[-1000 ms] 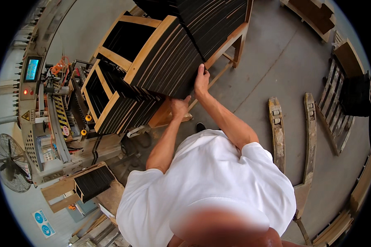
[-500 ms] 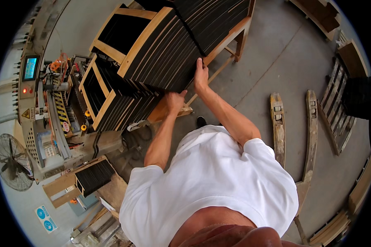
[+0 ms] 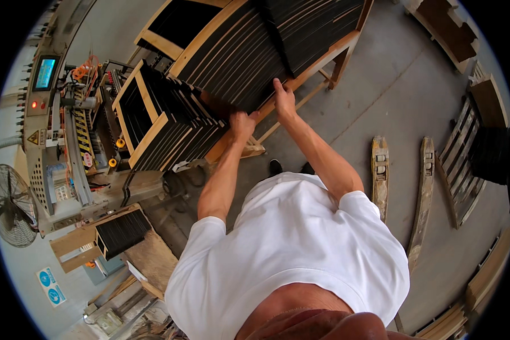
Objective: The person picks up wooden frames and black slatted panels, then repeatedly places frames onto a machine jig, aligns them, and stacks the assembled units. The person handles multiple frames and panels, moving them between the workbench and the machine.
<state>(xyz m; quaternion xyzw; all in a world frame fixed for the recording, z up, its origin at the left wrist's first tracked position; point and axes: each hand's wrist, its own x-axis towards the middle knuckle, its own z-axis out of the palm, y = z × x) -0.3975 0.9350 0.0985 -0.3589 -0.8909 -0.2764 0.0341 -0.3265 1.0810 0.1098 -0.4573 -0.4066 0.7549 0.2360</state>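
Stack of black-sided wooden frames stands at the person's twelve o'clock, over a wooden desk; left hand curls at its six-o'clock edge; right hand thumbs its four-o'clock edge; whether either grips, hidden fingers cannot tell; uneven pressure could skew layers onto the neighbouring pile at ten o'clock.
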